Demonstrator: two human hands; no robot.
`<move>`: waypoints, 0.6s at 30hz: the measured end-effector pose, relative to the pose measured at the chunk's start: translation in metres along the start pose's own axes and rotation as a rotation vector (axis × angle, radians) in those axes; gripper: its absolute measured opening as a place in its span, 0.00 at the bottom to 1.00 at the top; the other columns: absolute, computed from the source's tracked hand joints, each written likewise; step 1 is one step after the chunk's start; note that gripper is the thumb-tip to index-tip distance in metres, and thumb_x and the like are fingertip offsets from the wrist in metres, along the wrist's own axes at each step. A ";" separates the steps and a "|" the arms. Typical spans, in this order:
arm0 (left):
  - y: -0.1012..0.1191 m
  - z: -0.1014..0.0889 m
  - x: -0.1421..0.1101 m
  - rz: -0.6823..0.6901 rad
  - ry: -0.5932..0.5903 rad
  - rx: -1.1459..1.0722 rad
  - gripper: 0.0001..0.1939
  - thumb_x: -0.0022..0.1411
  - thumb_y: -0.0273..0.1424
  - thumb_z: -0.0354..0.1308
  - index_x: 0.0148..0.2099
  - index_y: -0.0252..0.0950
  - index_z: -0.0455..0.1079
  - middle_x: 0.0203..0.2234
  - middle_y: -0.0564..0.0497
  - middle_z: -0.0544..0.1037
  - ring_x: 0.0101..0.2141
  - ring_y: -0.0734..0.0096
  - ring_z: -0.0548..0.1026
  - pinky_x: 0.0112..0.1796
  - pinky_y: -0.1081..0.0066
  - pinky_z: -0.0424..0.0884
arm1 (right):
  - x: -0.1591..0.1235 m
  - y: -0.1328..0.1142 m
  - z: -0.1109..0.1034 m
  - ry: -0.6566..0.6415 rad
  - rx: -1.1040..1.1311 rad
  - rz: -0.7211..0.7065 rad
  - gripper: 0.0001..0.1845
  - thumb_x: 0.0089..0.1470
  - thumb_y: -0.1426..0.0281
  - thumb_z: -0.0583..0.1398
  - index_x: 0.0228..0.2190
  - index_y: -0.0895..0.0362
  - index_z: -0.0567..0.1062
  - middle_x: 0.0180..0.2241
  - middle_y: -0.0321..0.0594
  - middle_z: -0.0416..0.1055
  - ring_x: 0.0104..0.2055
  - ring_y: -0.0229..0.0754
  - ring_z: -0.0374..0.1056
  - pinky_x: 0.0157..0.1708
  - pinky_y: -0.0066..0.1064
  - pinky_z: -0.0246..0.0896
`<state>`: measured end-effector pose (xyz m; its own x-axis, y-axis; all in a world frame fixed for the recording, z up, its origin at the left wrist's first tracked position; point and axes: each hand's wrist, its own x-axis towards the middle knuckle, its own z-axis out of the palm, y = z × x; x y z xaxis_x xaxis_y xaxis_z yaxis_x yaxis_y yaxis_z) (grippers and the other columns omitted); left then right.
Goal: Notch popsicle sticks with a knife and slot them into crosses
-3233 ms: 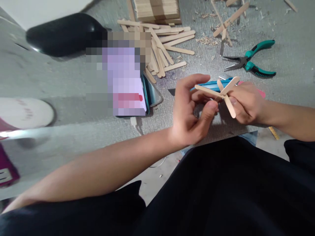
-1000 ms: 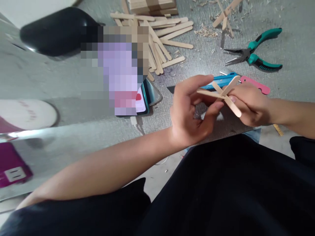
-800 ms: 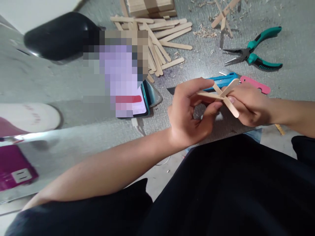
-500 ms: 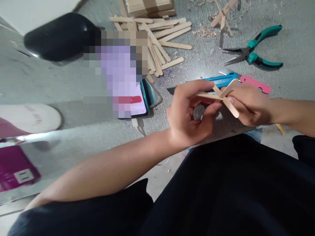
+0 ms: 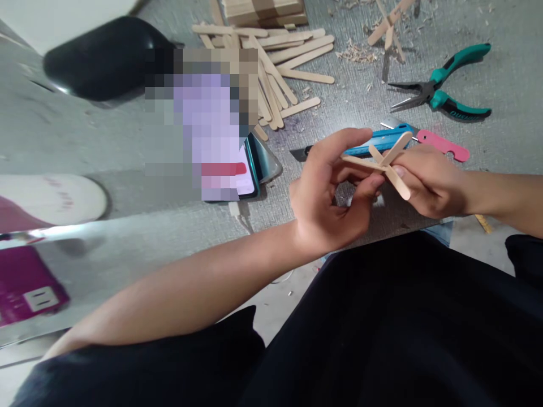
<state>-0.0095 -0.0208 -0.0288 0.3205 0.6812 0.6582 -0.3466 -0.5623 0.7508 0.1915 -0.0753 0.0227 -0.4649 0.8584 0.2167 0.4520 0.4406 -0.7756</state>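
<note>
Holding: both hands grasp one small assembly of crossed wooden sticks (image 5: 384, 164) above the near edge of the table (image 5: 127, 237).
Left hand (image 5: 328, 198): grip clenched on the left arm of the stick assembly, thumb beneath, index finger arched over the top.
Right hand (image 5: 428, 178): grip closed on the crossing point of the sticks from the right side, fingertips at the joint.
Assembly position: clear of the table surface, right of centre, in front of the blue utility knife (image 5: 373, 141).
Knife: lies flat on the table, blade end pointing left, just beside a pink tool (image 5: 443, 146) to its right.
Pliers (image 5: 441, 93): teal handles, jaws pointing left, far right of the table, well apart from the hands.
Loose sticks (image 5: 280, 68): scattered pile at the far centre, with a stacked bundle (image 5: 265, 11) behind it.
Second stick assembly (image 5: 388, 25): far right, among wood shavings.
Phone (image 5: 237, 164): left of the hands, screen blurred out.
Black object (image 5: 106, 59): far left, kind cannot be told.
</note>
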 end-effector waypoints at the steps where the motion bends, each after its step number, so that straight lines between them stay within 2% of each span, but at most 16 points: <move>1: 0.002 -0.001 0.001 -0.021 -0.011 0.032 0.25 0.79 0.31 0.69 0.74 0.48 0.75 0.42 0.55 0.88 0.31 0.78 0.88 0.32 0.82 0.84 | 0.000 0.001 0.000 0.016 -0.024 -0.012 0.28 0.87 0.58 0.42 0.44 0.55 0.75 0.35 0.38 0.76 0.33 0.40 0.68 0.37 0.36 0.59; 3: 0.007 -0.003 0.002 -0.091 -0.027 0.097 0.23 0.80 0.31 0.68 0.73 0.48 0.76 0.48 0.54 0.89 0.33 0.77 0.89 0.35 0.80 0.86 | 0.000 0.002 0.001 0.031 -0.051 -0.036 0.27 0.87 0.59 0.42 0.44 0.55 0.75 0.34 0.37 0.75 0.33 0.40 0.67 0.36 0.36 0.58; 4: 0.008 -0.003 0.002 -0.045 0.018 0.099 0.24 0.80 0.34 0.69 0.73 0.49 0.76 0.48 0.54 0.89 0.32 0.78 0.89 0.32 0.81 0.85 | -0.001 0.002 0.001 0.033 -0.052 -0.052 0.27 0.87 0.59 0.43 0.44 0.55 0.75 0.34 0.38 0.76 0.33 0.40 0.68 0.36 0.36 0.58; 8: 0.006 -0.004 0.000 0.026 0.015 0.087 0.29 0.78 0.31 0.69 0.76 0.49 0.73 0.43 0.56 0.89 0.30 0.79 0.87 0.30 0.83 0.83 | -0.001 0.002 0.002 0.019 -0.049 -0.063 0.26 0.87 0.60 0.41 0.47 0.55 0.75 0.39 0.39 0.79 0.36 0.38 0.72 0.39 0.34 0.61; 13: 0.004 -0.004 -0.004 -0.032 -0.009 0.106 0.31 0.81 0.35 0.67 0.80 0.53 0.68 0.37 0.58 0.89 0.31 0.74 0.89 0.34 0.76 0.86 | -0.002 -0.001 0.004 0.043 -0.116 -0.071 0.28 0.88 0.60 0.40 0.53 0.57 0.76 0.44 0.40 0.83 0.40 0.39 0.77 0.43 0.34 0.67; 16: 0.005 -0.001 -0.006 0.003 0.041 0.080 0.34 0.79 0.36 0.69 0.81 0.52 0.68 0.36 0.58 0.89 0.31 0.74 0.88 0.34 0.76 0.86 | -0.002 -0.001 0.006 0.074 -0.143 -0.083 0.28 0.88 0.59 0.40 0.52 0.56 0.77 0.43 0.40 0.85 0.39 0.40 0.78 0.41 0.34 0.68; 18: 0.007 0.001 -0.006 -0.031 0.039 0.053 0.34 0.79 0.33 0.70 0.81 0.53 0.68 0.38 0.58 0.90 0.33 0.75 0.88 0.35 0.77 0.86 | -0.003 -0.001 0.006 0.065 -0.159 -0.067 0.29 0.88 0.59 0.40 0.51 0.56 0.77 0.44 0.40 0.86 0.39 0.41 0.79 0.41 0.35 0.67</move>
<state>-0.0134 -0.0298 -0.0274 0.2957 0.7161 0.6323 -0.2890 -0.5639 0.7737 0.1878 -0.0796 0.0192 -0.4503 0.8388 0.3060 0.5387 0.5285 -0.6561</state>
